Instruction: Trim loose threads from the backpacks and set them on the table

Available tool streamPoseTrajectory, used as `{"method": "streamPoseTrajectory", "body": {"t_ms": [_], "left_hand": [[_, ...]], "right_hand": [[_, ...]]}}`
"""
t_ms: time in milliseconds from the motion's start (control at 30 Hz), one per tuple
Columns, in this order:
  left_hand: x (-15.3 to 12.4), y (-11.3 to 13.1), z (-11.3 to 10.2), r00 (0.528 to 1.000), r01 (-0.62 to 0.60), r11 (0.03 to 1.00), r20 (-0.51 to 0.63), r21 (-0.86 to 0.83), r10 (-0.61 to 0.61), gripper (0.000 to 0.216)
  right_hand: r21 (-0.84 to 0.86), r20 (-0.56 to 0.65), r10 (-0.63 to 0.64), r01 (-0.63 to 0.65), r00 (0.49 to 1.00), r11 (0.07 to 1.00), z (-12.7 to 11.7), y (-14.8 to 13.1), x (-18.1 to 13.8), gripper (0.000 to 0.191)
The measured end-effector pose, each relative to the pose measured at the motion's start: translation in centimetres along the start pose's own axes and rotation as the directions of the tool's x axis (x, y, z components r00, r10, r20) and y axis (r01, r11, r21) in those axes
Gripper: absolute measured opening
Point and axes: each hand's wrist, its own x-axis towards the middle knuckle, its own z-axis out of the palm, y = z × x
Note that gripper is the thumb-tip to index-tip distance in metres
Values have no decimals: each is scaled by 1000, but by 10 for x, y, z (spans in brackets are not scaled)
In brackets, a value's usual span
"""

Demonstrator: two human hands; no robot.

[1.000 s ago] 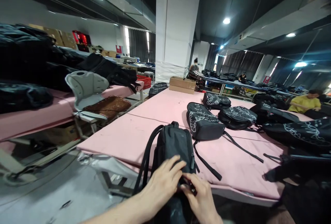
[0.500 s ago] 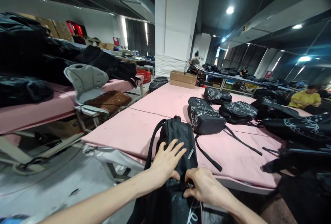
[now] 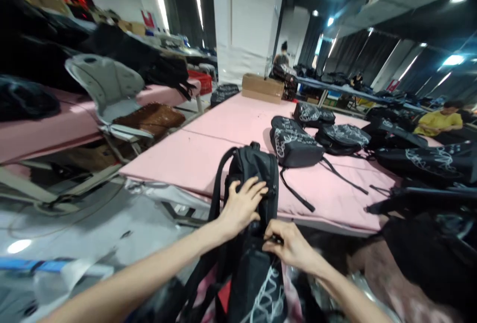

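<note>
Presumably risked snagging fabric or dragging the black backpack off the near edge of the pink table if tugged askew, with left hand spread flat on its front and right hand pinching an apparent zipper pull.

A black backpack is pressed flat by the left hand at the pink table edge; a zipper pull is pinched by the right hand at five o'clock; patterned bags are seen at one o'clock.
</note>
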Motion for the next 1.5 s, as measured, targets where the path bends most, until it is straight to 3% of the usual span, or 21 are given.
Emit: {"method": "streamPoseTrajectory", "body": {"t_ms": [100, 167, 267, 367, 500, 600, 767, 1033, 1200, 1500], "left_hand": [[-29, 3, -7, 996, -87, 979, -27, -183, 83, 31], [-50, 11, -8, 991, -122, 957, 19, -265, 132, 34], [-74, 25, -6, 996, -70, 956, 41, -285, 85, 34], [-86, 35, -2, 999, -27, 962, -36, -270, 17, 16], [-98, 40, 4, 990, -35, 974, -140, -222, 3, 4], [-108, 43, 10, 976, -21, 985, -215, -173, -17, 10], [-117, 44, 14, 942, -60, 980, -336, -188, -6, 20], [-115, 39, 12, 939, -76, 969, -342, -234, -9, 22], [-117, 37, 15, 966, -44, 971, -260, -236, -19, 19], [-107, 37, 6, 971, 10, 978, -231, -206, -58, 21]], "right_hand": [[16, -7, -9, 9, 1000, 1000, -3, 4, -9, 11], [7, 12, 2, -2, 1000, 1000, -4, 4, -14, 13], [-62, 79, -21, 25, 997, 998, -4, -1, -24, 12], [-179, 102, -86, 104, 991, 978, 2, -2, -36, 5], [-414, 58, -275, 274, 960, 868, 20, 8, -53, 21], [-561, 42, -382, 338, 923, 755, 35, 12, -61, 23], [-614, 19, -492, 398, 871, 681, 48, 8, -64, 23], [-615, 17, -499, 403, 867, 678, 45, 3, -59, 26], [-620, 17, -479, 385, 878, 684, 45, 6, -61, 25], [-475, -43, -330, 271, 943, 837, 37, 9, -62, 21]]}}
